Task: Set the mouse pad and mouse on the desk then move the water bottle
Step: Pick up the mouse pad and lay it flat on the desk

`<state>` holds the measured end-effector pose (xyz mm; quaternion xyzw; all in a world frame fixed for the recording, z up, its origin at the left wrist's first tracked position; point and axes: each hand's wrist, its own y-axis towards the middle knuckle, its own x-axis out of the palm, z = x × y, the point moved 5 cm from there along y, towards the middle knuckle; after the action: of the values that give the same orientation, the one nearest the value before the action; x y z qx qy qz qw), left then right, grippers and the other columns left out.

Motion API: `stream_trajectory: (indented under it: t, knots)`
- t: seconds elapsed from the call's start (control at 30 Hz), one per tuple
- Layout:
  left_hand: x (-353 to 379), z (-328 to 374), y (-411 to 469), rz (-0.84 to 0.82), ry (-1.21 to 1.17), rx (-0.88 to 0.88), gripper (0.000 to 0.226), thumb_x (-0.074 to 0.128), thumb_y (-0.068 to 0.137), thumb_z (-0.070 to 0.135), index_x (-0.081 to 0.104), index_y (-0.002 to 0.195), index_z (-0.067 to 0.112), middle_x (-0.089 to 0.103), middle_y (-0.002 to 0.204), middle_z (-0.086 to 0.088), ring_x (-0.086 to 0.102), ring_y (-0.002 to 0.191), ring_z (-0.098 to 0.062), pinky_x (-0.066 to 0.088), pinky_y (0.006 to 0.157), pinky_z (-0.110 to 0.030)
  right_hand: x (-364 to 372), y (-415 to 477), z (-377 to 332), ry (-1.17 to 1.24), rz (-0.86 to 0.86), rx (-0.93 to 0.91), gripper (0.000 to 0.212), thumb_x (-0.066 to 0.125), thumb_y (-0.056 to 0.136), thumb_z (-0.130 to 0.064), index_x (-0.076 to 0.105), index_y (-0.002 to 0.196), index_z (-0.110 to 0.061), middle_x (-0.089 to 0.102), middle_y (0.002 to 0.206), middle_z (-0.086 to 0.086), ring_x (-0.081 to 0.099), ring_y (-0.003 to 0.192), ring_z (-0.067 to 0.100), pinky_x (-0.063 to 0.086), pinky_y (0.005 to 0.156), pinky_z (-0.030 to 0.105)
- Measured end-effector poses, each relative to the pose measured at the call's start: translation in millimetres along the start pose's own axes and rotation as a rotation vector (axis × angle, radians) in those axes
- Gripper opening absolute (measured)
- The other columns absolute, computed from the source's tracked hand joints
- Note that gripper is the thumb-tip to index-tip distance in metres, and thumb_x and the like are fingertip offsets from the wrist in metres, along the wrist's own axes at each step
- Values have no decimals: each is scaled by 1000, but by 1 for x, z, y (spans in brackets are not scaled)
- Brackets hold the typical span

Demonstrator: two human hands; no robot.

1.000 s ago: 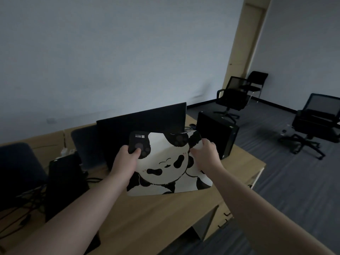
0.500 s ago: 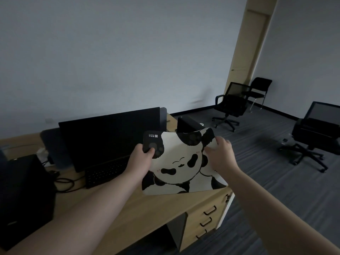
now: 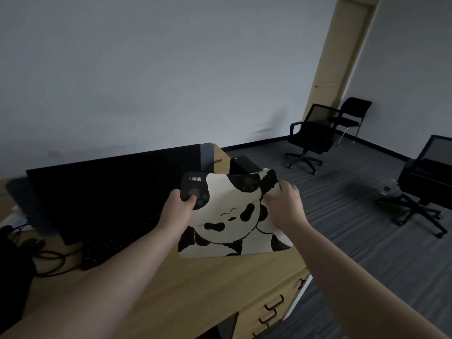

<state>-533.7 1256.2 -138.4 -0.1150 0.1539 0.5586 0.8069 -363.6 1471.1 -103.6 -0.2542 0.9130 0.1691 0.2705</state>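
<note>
A black-and-white panda mouse pad [image 3: 230, 223] is held tilted just above the right end of the wooden desk [image 3: 195, 289]. My left hand [image 3: 177, 209] grips its upper left corner, thumb on top. My right hand [image 3: 285, 204] pinches its upper right edge. The pad's lower edge hangs close to the desk top; whether it touches I cannot tell. No mouse is visible. A clear water bottle [image 3: 389, 188] appears to stand on the floor by the right chair.
A black monitor [image 3: 115, 189] and a black keyboard [image 3: 115, 241] sit left of the pad, with cables [image 3: 46, 260] further left. A dark box [image 3: 242, 165] stands behind the pad. Desk drawers [image 3: 274, 311] lie below right. Office chairs [image 3: 310, 138] stand on the carpet.
The view has shifted left and closer; the pad, still held by both hands, now sits lower toward the desk's right end.
</note>
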Motion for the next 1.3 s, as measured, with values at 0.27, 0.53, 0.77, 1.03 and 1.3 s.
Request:
stream_trajectory:
  t: [0.27, 0.53, 0.77, 1.03, 1.3]
  knots:
    - [41, 10, 77, 28, -38, -32, 20, 55, 99, 23, 58, 110, 6, 66, 103, -17, 60, 84, -25, 41, 67, -33, 18, 89, -3, -31, -19, -43, 32, 59, 97, -15, 54, 128, -11, 44, 120, 6, 47, 79, 12, 39, 59, 22]
    - [33, 26, 110, 182, -25, 2, 8, 57, 97, 18, 59, 100, 11, 62, 90, -3, 56, 77, -15, 39, 65, -28, 56, 152, -8, 41, -119, -108, 27, 60, 92, -14, 58, 119, -11, 57, 115, 7, 54, 84, 15, 40, 58, 23]
    - [42, 35, 115, 346, -3, -71, 20, 58, 97, 20, 59, 112, 7, 64, 98, -5, 59, 86, -21, 41, 65, -30, 76, 196, -4, 106, -255, -197, 22, 60, 92, -11, 57, 114, -10, 61, 110, 10, 59, 83, 16, 41, 56, 23]
    - [84, 25, 93, 497, 97, -138, 23, 56, 100, 23, 56, 117, 8, 61, 100, -5, 54, 77, -10, 39, 62, -26, 88, 229, 31, 111, -359, -244, 30, 50, 96, -7, 53, 125, -4, 60, 113, 14, 55, 80, 15, 34, 54, 18]
    - [102, -28, 59, 479, 216, -273, 26, 55, 102, 23, 54, 122, 7, 59, 103, -4, 53, 79, -14, 35, 59, -25, 125, 201, 72, 116, -532, -186, 34, 41, 86, 6, 56, 114, -6, 58, 108, 10, 60, 85, 19, 49, 66, 27]
